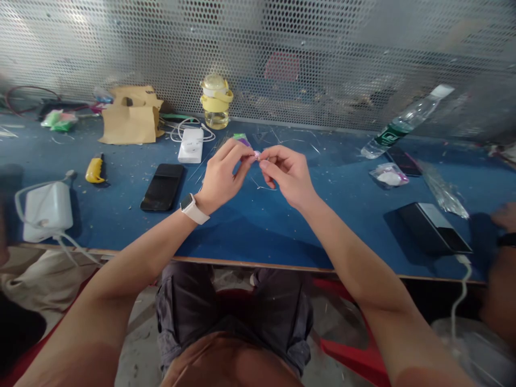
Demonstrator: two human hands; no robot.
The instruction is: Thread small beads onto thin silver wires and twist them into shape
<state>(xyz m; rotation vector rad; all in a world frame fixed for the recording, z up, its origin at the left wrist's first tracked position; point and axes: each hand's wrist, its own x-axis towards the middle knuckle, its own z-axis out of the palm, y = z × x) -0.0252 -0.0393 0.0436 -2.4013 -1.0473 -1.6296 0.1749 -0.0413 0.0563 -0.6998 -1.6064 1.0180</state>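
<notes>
My left hand (pixel 226 171) and my right hand (pixel 288 173) meet over the middle of the blue table. Between their fingertips is a small pinkish-purple piece (pixel 257 155), pinched from both sides; it is too small to name its kind. A white-banded watch (pixel 194 208) is on my left wrist. Just behind the fingers lies a green and purple packet (pixel 242 140), partly hidden by my left hand. Thin clear strands or wires (pixel 264 187) are scattered on the table beneath and around my hands.
Left of my hands lie a black phone (pixel 162 187), a white power bank (pixel 191 145) and a yellow cutter (pixel 95 170). A yellow-lidded bottle (pixel 216 102) stands behind. At right are a tilted water bottle (pixel 407 122), a plastic bag (pixel 389 176) and a dark box-shaped device (pixel 434 228).
</notes>
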